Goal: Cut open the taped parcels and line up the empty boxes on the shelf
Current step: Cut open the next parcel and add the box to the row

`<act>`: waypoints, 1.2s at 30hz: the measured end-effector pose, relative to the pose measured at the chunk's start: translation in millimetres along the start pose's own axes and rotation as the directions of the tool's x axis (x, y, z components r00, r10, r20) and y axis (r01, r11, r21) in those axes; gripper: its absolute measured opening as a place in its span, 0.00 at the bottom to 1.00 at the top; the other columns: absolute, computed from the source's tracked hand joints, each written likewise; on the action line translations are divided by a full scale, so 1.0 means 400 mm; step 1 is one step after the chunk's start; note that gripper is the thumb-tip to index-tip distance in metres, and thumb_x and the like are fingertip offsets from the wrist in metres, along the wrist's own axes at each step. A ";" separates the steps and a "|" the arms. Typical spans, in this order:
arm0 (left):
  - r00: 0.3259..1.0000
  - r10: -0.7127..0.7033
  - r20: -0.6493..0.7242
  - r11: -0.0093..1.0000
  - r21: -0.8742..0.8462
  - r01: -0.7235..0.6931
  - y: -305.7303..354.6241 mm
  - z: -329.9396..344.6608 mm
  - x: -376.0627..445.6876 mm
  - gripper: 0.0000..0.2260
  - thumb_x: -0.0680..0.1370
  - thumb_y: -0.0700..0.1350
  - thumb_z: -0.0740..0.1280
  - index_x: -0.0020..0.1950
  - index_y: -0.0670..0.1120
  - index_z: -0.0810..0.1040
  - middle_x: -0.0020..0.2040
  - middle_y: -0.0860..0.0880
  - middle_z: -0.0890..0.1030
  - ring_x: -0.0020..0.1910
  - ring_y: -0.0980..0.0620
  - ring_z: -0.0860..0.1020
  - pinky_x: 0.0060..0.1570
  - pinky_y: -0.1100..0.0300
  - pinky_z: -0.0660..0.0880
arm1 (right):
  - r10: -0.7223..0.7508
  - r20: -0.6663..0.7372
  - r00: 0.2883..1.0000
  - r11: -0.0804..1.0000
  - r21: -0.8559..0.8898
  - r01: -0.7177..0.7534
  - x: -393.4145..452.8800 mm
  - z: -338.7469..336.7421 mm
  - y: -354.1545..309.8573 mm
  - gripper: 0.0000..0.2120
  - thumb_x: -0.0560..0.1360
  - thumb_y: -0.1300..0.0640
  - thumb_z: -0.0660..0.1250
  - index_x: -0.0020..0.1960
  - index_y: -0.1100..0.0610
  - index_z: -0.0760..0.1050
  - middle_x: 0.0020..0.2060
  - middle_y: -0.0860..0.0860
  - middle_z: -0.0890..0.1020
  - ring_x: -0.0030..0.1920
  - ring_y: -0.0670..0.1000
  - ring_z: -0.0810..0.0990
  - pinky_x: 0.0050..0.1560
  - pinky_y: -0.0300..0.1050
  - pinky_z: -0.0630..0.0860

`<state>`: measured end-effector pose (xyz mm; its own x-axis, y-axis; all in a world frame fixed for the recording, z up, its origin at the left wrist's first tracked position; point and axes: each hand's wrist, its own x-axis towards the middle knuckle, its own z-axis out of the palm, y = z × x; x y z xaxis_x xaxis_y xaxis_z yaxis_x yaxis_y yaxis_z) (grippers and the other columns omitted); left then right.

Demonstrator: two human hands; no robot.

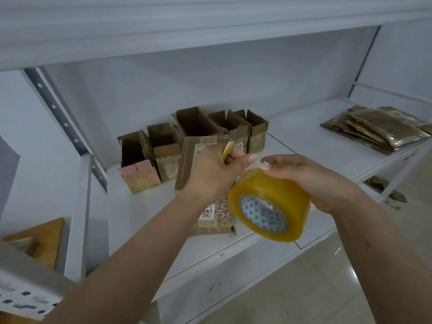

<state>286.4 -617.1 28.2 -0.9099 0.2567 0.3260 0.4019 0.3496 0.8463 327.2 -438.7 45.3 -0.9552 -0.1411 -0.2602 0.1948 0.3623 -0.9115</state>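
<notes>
Several opened cardboard boxes (pixel 163 146) stand in a row at the back of the white shelf (pixel 304 136), flaps up. In front of them lies a taped brown parcel (pixel 187 157), and a labelled box (pixel 217 218) sits near the shelf's front edge. My left hand (pixel 215 169) hovers over the parcel and grips a small yellow-handled cutter (pixel 228 148), blade pointing up and away. My right hand (pixel 311 181) holds a large roll of clear yellowish packing tape (pixel 268 206) just right of the left hand, above the shelf's front edge.
A pile of flattened cardboard (pixel 378 130) lies at the shelf's far right. A perforated upright post (pixel 65 127) stands at the left, with a wooden piece (pixel 39 239) on the neighbouring lower shelf. Cardboard scraps (pixel 395 197) lie on the tiled floor at right.
</notes>
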 end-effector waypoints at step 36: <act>0.866 -0.275 -0.416 0.908 0.183 0.377 -0.146 -0.216 -0.100 0.15 0.79 0.49 0.66 0.35 0.46 0.76 0.35 0.52 0.80 0.38 0.58 0.76 0.50 0.57 0.69 | -0.071 -0.130 0.989 0.953 -0.302 0.028 0.019 -0.063 0.009 0.37 0.52 0.23 0.72 0.49 0.49 0.82 0.44 0.50 0.84 0.44 0.53 0.84 0.45 0.49 0.79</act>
<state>290.5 -725.6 2.2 -0.9421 -0.2490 0.2248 0.0412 0.5792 0.8141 314.9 -415.3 47.9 -0.9874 -0.0452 -0.1517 0.0914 0.6194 -0.7797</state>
